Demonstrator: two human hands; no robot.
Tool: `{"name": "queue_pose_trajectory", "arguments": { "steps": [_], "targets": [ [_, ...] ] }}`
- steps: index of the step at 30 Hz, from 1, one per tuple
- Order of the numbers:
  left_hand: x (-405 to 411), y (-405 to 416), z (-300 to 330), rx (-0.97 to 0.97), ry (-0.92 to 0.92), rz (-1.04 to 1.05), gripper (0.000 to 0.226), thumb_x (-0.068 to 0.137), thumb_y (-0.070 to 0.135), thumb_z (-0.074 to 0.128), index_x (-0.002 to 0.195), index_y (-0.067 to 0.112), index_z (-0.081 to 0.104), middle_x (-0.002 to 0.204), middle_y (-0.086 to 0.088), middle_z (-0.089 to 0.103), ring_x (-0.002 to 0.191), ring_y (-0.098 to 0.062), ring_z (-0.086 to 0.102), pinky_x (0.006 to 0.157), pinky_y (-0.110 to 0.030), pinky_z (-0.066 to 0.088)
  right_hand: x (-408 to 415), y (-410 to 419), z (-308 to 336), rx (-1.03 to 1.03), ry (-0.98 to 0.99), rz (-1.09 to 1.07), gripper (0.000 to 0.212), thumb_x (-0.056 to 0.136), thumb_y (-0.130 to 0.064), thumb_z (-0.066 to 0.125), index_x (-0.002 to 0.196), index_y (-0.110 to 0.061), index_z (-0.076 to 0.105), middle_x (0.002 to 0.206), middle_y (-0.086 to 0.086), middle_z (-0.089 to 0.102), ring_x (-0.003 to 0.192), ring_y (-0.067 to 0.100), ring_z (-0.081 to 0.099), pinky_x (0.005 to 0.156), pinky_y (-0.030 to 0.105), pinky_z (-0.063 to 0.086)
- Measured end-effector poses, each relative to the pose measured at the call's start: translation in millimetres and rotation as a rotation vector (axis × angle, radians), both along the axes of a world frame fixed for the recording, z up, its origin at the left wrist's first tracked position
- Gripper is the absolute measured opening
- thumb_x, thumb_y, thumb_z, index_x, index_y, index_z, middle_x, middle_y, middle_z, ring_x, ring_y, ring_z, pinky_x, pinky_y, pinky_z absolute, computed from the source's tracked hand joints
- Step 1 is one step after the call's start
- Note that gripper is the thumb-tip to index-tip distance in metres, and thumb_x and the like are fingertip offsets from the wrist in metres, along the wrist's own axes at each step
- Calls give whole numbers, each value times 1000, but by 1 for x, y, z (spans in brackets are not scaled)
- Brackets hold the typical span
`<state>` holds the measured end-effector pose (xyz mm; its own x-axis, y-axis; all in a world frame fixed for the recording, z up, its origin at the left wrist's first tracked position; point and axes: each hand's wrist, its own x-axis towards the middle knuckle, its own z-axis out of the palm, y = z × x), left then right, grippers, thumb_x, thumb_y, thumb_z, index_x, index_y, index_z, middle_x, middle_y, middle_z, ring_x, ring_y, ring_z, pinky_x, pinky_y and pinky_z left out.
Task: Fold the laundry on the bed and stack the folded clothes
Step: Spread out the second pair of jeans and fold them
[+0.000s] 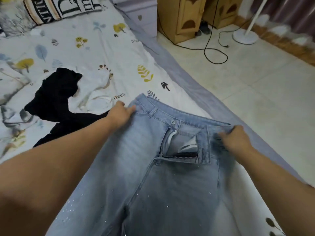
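Note:
A pair of light blue jeans lies front up on the bed, waistband away from me, fly unzipped and open. My left hand pinches the left end of the waistband. My right hand grips the right end of the waistband near the bed's edge, fingers curled over the denim. A crumpled black garment lies to the left of the jeans, partly under my left forearm.
The bed sheet is white with leaf and tree prints. A lettered pillow sits at the head. Right of the bed is tiled floor with a black cable, a wooden cabinet and a white fan base.

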<state>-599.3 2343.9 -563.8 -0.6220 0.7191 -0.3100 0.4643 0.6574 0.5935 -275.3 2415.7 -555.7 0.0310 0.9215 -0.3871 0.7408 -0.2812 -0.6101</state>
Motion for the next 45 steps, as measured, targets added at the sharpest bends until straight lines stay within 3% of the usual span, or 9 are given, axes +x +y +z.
{"name": "queue_pose_trajectory", "arguments": {
  "steps": [6, 11, 18, 22, 27, 30, 33, 36, 45],
  "targets": [
    [-8, 0, -26, 37, 235, -19, 17, 89, 18, 60, 92, 3, 53, 104, -23, 62, 97, -36, 56, 71, -32, 35, 15, -16, -26, 154, -131, -46, 20, 92, -11, 52, 74, -5, 46, 79, 15, 49, 76, 27, 46, 64, 31, 27],
    [-14, 19, -5, 400, 333, 141, 15, 88, 16, 58, 99, 5, 57, 90, -12, 58, 92, -32, 55, 67, -27, 27, 0, 19, -3, 499, -69, -131, 12, 91, -11, 52, 88, 0, 50, 84, 23, 56, 79, 33, 48, 65, 36, 29],
    [32, 2, -34, 166, 647, -246, 61, 92, 34, 51, 144, 7, 31, 150, -25, 22, 139, -36, 22, 112, -49, 12, -21, 2, -14, 604, -398, 160, 66, 80, -2, 61, 140, -11, 34, 112, 25, 43, 101, 40, 44, 84, 45, 38],
    [57, -14, -75, -65, 625, -537, 65, 95, 53, 19, 151, 24, 5, 159, -7, -7, 146, -26, -5, 113, -51, -7, -41, -16, -25, 495, -317, 522, 68, 85, -3, 55, 143, -31, 31, 103, 11, 47, 91, 33, 52, 72, 38, 41],
    [50, -13, -94, -74, 566, -554, 67, 89, 59, 5, 150, 30, -2, 158, -1, -12, 145, -21, -11, 112, -46, -14, -87, 29, -5, 492, 157, 258, 12, 84, -17, 66, 75, -18, 58, 66, 3, 58, 71, 29, 56, 60, 33, 37],
    [46, -13, -87, -39, 422, -548, 56, 98, 49, 17, 150, 32, 4, 159, 2, -8, 145, -18, -10, 113, -43, -13, -119, 41, -2, 235, 380, 250, 43, 88, -14, 62, 128, -15, 49, 102, 3, 61, 93, 20, 59, 76, 21, 42],
    [51, -13, -70, 34, 308, -433, 52, 100, 42, 22, 150, 27, 16, 159, 1, 3, 146, -19, -2, 115, -44, -8, -129, 23, -17, 341, -60, 524, 68, 94, -13, 51, 150, -16, 13, 154, 8, 23, 141, 24, 20, 112, 33, 20],
    [79, -20, -57, 245, 474, -406, 57, 95, 44, 30, 146, 16, 31, 154, -9, 25, 143, -30, 18, 112, -54, 7, -125, -9, -44, 693, -387, 527, 64, 96, -17, 43, 151, -16, 10, 159, 10, 1, 146, 27, -3, 116, 46, 1],
    [82, -27, -93, -145, 587, -690, 60, 95, 54, 10, 147, 35, -12, 158, 7, -13, 145, -17, -13, 112, -49, -11, -109, -4, -75, 246, -468, 768, 61, 100, -48, 19, 149, -28, -11, 156, -2, -21, 143, 19, -20, 112, 48, -15]
  ]
}}
